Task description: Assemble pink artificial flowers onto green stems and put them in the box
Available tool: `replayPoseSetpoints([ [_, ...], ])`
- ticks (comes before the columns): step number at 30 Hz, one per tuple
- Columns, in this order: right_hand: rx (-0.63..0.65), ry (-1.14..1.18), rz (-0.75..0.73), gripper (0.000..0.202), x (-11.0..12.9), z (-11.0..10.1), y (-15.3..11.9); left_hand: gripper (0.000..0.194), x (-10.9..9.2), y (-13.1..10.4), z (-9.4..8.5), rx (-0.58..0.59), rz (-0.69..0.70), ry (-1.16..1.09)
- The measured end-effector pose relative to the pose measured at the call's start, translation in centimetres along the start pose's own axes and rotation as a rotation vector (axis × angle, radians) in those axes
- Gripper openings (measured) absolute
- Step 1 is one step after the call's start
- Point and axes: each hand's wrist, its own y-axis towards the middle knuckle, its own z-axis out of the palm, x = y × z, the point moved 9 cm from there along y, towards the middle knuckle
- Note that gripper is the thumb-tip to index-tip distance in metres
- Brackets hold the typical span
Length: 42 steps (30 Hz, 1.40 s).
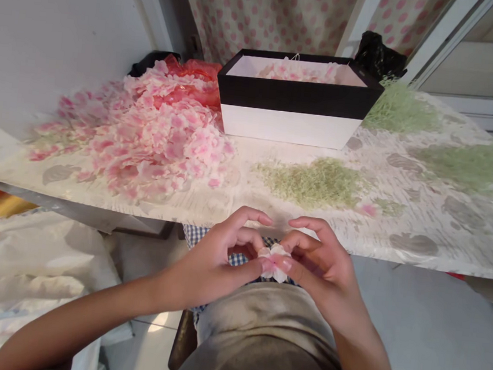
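Grey-patterned white cloth [413, 243] spans the head view's middle. At lower centre of the frame, the left hand [227, 259] and right hand [324, 261] pinch a small, pale-pink, petalled flower [273, 271] from opposite sides; neither is clearly nearer, and no long axis shows.

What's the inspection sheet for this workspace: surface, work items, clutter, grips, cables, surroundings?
Surface: table, patterned cover, partly under piles.
Work items: pink-white flower, held; pink petal pile left of the black-and-white box; green sprigs in separate piles, in front and right of it; more pink petals inside it.
Clutter: red plastic by the petal pile; white sacks lower left.
Grips: left grip and right grip both pinch the flower.
Cables: nothing seen.
Surroundings: dotted curtain behind; tiled floor.
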Motion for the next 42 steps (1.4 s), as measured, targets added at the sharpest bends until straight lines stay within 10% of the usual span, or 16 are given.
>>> replayPoseSetpoints([
  [5, -0.009, -0.177, -0.060, 0.029, 0.8, -0.4, 0.0, 0.031, -0.3, -0.1, -0.2, -0.032, 0.065, 0.101],
  [10, -0.339, -0.896, -0.339, 0.010, 4.9, -5.1, 1.0, 0.028, -0.3, 0.0, -0.6, -0.067, 0.082, 0.167],
  [15, -0.242, -1.498, -0.051, 0.010, 3.4, -6.7, 4.7, 0.026, 0.0, 0.1, -0.5, -0.066, 0.080, 0.177],
  [42, -0.604, -1.131, -0.296, 0.017, 2.9, -9.8, 4.3, 0.032, -0.2, 0.1, -0.9, -0.073, 0.097, 0.099],
])
